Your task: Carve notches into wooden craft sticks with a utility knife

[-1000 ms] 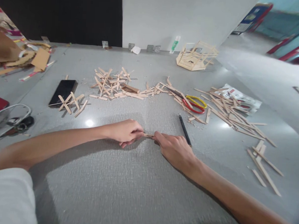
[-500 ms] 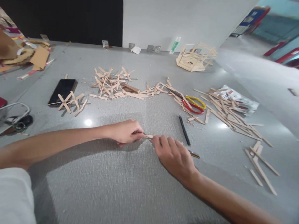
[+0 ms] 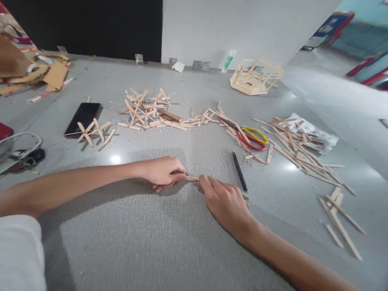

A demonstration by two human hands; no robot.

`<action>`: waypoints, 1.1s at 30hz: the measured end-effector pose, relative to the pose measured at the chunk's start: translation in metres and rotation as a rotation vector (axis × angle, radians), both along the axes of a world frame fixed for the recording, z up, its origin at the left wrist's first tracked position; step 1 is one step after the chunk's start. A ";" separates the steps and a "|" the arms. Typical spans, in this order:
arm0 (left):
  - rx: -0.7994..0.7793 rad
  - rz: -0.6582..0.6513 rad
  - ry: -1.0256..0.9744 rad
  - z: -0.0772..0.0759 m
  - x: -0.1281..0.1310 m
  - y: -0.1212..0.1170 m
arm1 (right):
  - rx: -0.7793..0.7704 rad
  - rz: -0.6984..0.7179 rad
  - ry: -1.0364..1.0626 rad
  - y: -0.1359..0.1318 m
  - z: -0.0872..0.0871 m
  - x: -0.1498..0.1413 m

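My left hand (image 3: 166,171) is closed, its thumb and fingertips pinching a small wooden craft stick (image 3: 192,178) just above the grey table. My right hand (image 3: 226,202) is wrapped low over the stick's other end, knuckles up. From behind its palm pokes the brass-coloured end of a slim tool (image 3: 246,198); the rest of that tool lies hidden under the fingers, so its kind does not show. A black pen (image 3: 239,170) rests just beyond my right hand.
Craft sticks (image 3: 144,109) lie heaped at the centre, with more sticks (image 3: 303,154) to the right. Red-and-yellow-handled scissors (image 3: 252,138) lie among them. A stick frame (image 3: 256,79) stands at the back. At left are a black phone (image 3: 83,119) and a cable (image 3: 36,139).
Less of the slim tool's brass end sticks out behind my right hand, whose fingers have shifted slightly. My left hand stays almost in place on the stick. The view has tilted a little.
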State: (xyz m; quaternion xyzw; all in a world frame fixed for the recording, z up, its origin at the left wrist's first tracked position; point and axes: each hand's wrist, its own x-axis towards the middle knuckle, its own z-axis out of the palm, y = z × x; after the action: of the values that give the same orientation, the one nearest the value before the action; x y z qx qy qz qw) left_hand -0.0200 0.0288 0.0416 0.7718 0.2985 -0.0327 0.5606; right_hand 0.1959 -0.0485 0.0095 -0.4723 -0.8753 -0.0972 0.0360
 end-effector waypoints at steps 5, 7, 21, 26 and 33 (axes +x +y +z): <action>0.029 0.002 0.003 0.003 0.001 -0.001 | -0.032 -0.022 -0.013 -0.002 0.003 -0.002; 0.035 0.005 0.012 0.003 0.001 -0.002 | -0.053 -0.026 -0.012 -0.002 0.004 -0.002; 0.036 0.000 0.022 0.004 0.001 -0.002 | -0.096 -0.049 -0.012 -0.001 0.006 -0.003; 0.014 0.015 0.035 0.005 0.002 -0.001 | -0.108 -0.063 -0.036 -0.001 0.007 -0.004; 0.001 0.006 0.006 0.003 0.000 -0.001 | -0.141 -0.065 -0.043 -0.002 0.009 -0.004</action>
State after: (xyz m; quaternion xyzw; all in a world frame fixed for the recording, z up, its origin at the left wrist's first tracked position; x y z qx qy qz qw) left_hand -0.0197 0.0279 0.0447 0.7710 0.3023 -0.0333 0.5595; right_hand 0.1918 -0.0504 0.0184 -0.4998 -0.8647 -0.0466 -0.0191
